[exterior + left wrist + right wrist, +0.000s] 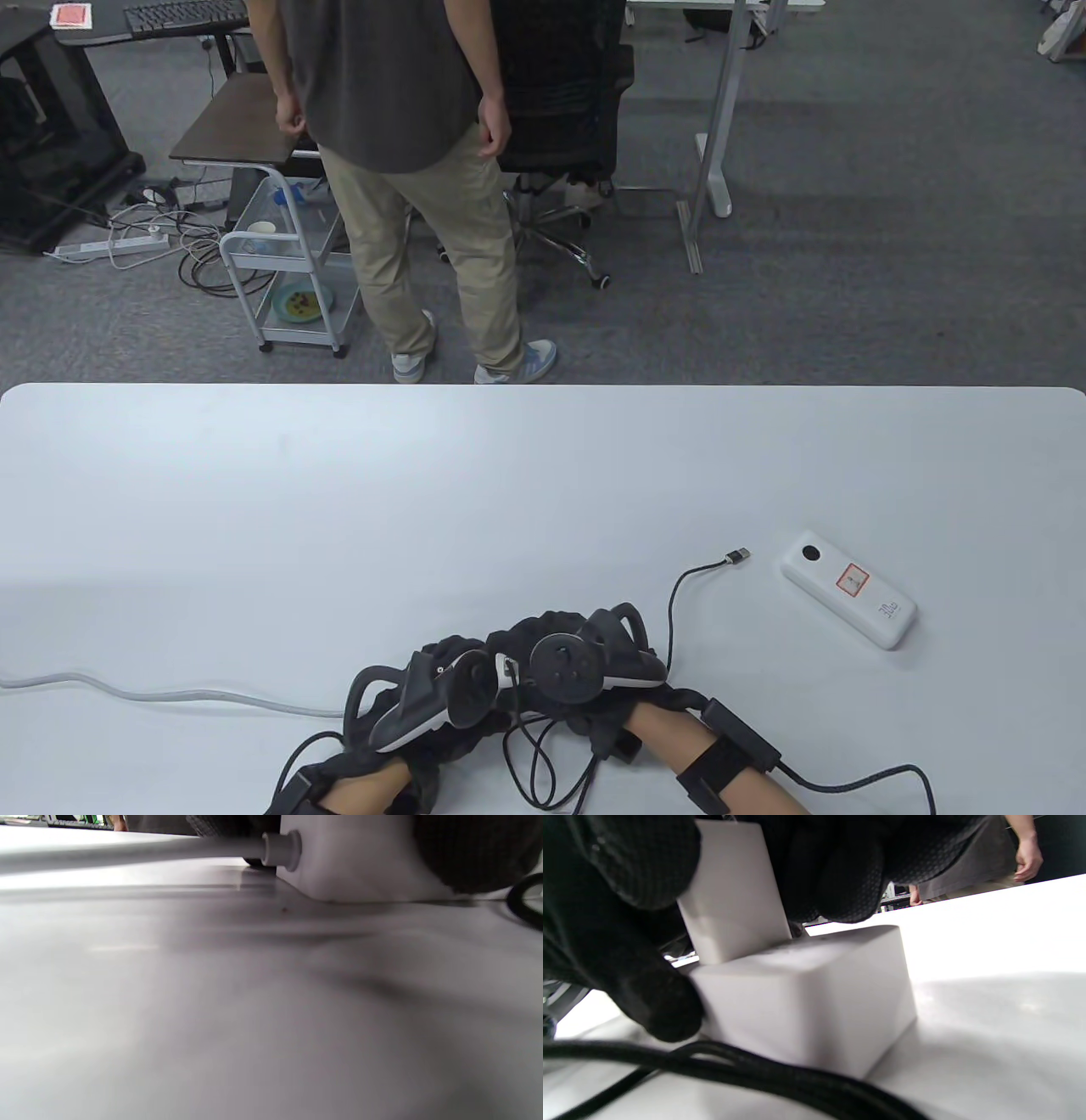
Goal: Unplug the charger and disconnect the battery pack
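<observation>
A white charger [734,891] sits plugged into the top of a white socket block [806,997]. My right hand [585,654] grips the charger between gloved fingers [835,870] and thumb. My left hand [441,688] rests on the socket block [360,861], where its grey cord [127,853] enters. The white battery pack [848,590] lies apart at the right. The black cable [674,607] runs from my hands towards it. Its USB plug [736,556] lies free on the table, a short gap from the pack.
The grey cord [170,694] trails left off the white table [339,509]. Black glove wires [543,764] loop near the front edge. A person [424,170] stands beyond the far edge, by a cart and an office chair.
</observation>
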A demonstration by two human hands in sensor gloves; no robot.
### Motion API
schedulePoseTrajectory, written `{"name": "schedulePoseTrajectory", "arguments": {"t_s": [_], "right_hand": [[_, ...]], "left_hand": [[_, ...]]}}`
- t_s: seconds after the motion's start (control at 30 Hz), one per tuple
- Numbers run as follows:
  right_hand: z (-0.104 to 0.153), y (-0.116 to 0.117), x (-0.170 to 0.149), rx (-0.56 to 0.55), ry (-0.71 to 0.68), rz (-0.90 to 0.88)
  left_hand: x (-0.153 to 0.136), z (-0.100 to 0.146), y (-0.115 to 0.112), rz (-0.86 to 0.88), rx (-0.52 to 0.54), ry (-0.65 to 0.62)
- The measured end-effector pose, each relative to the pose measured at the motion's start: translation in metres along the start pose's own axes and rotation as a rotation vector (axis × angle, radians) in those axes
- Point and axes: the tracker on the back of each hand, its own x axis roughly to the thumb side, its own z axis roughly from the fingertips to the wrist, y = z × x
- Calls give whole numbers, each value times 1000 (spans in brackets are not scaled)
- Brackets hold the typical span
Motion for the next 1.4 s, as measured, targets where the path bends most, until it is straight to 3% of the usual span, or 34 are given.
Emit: {"name": "schedulePoseTrajectory", "arguments": {"t_s": [0.17,0.43,0.67,0.77,1.4], "right_hand": [[3,1,-9,12,88,-138],[9,-1,2,-34,92,-25],[12,-1,2,-51,99,-36],[12,-3,5,-48,167,23],[17,0,7,-60,172,16]], "left_hand": [[-2,0,1,-2,24,-2],[-1,-1,2,-22,19,-2],[0,-1,2,-27,17,-1],[0,-2,2,-23,10,4],[2,-2,3,-38,7,20]]}}
